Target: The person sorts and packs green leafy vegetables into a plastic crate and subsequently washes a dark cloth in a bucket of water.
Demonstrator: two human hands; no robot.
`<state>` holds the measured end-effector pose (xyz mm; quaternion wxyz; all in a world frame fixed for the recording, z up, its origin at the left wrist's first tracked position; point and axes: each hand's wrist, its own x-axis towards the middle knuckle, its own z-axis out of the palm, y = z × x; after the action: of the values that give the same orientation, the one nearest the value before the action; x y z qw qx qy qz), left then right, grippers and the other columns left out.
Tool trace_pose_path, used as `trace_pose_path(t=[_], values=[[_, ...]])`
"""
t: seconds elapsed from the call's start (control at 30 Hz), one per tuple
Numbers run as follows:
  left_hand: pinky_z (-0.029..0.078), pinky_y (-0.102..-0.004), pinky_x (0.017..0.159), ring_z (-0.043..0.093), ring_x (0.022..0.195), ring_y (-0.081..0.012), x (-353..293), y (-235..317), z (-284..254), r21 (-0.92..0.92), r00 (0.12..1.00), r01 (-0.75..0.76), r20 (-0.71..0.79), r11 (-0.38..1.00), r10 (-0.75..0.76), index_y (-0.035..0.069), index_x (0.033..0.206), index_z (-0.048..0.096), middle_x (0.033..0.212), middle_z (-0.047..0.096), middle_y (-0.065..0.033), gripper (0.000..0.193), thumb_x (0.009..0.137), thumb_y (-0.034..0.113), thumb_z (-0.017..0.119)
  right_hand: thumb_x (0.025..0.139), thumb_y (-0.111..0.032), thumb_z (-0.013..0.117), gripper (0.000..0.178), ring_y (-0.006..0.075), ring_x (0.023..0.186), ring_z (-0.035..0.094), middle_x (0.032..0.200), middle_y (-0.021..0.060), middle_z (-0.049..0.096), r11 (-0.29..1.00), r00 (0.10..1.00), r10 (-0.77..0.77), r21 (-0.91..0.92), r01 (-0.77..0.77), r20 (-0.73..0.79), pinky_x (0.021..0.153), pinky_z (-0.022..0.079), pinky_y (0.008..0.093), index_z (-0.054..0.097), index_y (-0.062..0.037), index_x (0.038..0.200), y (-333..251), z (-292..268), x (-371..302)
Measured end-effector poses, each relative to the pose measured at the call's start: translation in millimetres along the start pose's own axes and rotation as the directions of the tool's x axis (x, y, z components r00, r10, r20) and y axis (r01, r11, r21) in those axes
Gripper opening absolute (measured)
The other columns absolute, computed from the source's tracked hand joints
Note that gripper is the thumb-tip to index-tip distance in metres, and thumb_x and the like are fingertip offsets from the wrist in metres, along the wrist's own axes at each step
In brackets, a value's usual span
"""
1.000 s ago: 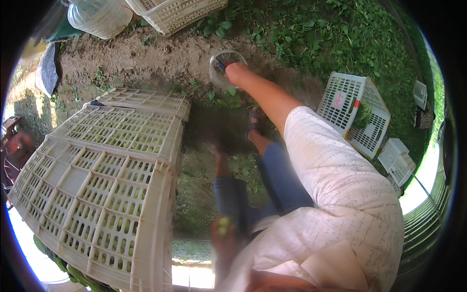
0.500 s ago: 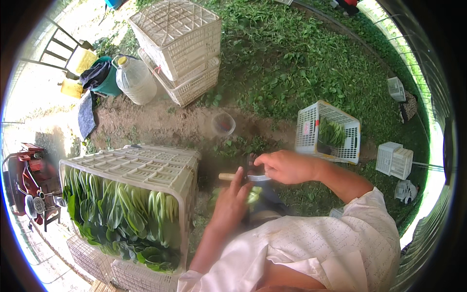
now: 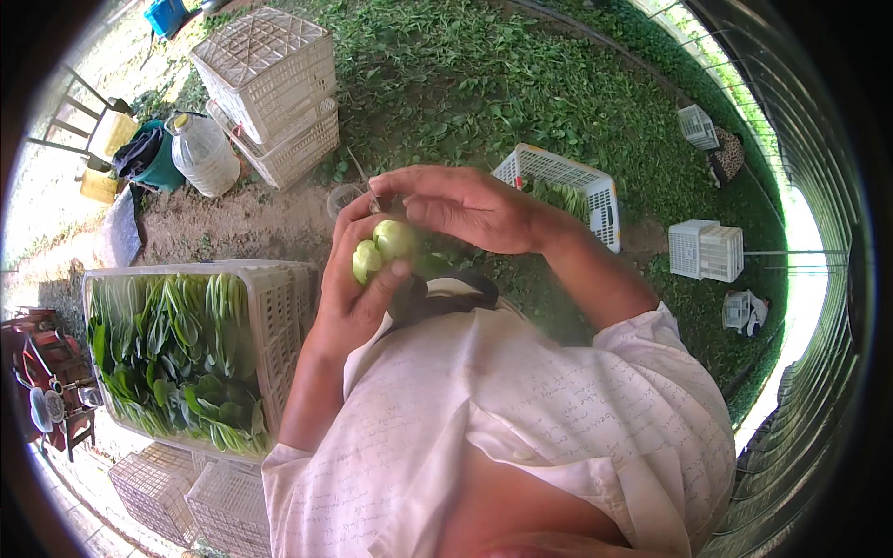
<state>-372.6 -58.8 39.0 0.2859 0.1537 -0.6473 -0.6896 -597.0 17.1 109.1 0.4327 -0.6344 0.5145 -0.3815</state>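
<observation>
My left hand [image 3: 349,288] is closed around a bunch of bok choy, its pale green cut ends [image 3: 377,251] facing up between thumb and fingers. Over the top of it reaches my right hand [image 3: 465,209], its fingers pressed together and curved, their tips meeting the left hand's fingers. A thin strip [image 3: 358,166] sticks out at those fingertips; its kind I cannot make out. The leaves below the grip are mostly hidden by my hands and body. Close to my left forearm stands a white crate [image 3: 279,344] packed with leafy greens [image 3: 177,363].
Stacked white crates [image 3: 270,84] stand at the far left beside a clear plastic jug [image 3: 205,158] and a green bucket [image 3: 158,167]. Beyond my right arm is a crate [image 3: 605,209] with some greens. More crates [image 3: 707,249] lie farther right; a red machine [image 3: 46,381] stands at left.
A wooden-handled knife showed between my hands earlier; its handle is out of sight now. Both hands have come up and together, and the bok choy's cut ends now face up. The view has shifted.
</observation>
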Motion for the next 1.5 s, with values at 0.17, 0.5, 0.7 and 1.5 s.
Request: trace_pose_path(t=[0.17,0.5,0.7,1.5], values=[[0.034,-0.0467,0.119,0.044,0.146,-0.0366,7.5,5.0,41.7,0.021,0.998,-0.044,-0.039,0.999,0.044,0.001,0.128,0.065,0.154,0.046,-0.0241,0.037,0.097,0.02,0.075,0.109,-0.012,0.058,0.035,0.0181,0.131,0.058,0.14,0.0086,0.062,0.979,0.998,-0.048,0.198,0.056,-0.044,0.113,0.047,0.034,0.056,-0.003,0.143,8.7,-15.1,-22.0],[0.037,-0.0469,0.119,0.046,0.147,-0.0343,21.6,23.9,82.3,-0.062,0.981,-0.193,-0.036,0.979,0.191,-0.001,0.134,0.064,0.161,0.043,-0.0276,0.047,0.095,0.021,0.078,0.111,-0.024,0.057,0.018,0.0215,0.097,0.071,0.104,0.0108,0.071,0.654,0.878,0.227,0.734,0.184,-0.422,0.085,0.059,0.038,0.062,-0.0091,0.12,12.6,-31.1,-69.1],[0.052,-0.0359,0.099,0.067,0.111,-0.0213,4.8,26.9,63.7,-0.118,0.991,-0.074,-0.122,0.99,0.059,-0.001,0.139,0.055,0.12,0.071,-0.0138,0.05,0.099,0.02,0.076,0.105,-0.035,0.067,0.041,0.0068,0.07,0.056,0.099,0.0027,0.066,0.486,0.676,0.667,0.871,-0.075,-0.314,0.058,0.048,0.022,0.056,-0.0091,0.135,23.3,-7.3,-131.7],[0.054,-0.0304,0.089,0.064,0.102,-0.0132,-10.8,13.2,50.7,0.137,0.895,-0.219,-0.366,0.966,0.255,-0.002,0.131,0.057,0.114,0.069,-0.0076,0.036,0.1,0.006,0.072,0.095,-0.019,0.075,0.042,0.0294,0.076,0.07,0.088,0.0141,0.066,0.558,0.882,-0.452,-0.813,0.163,-0.134,0.065,0.057,0.0395,0.058,0.0048,0.125,-63.1,27.1,-53.8]])
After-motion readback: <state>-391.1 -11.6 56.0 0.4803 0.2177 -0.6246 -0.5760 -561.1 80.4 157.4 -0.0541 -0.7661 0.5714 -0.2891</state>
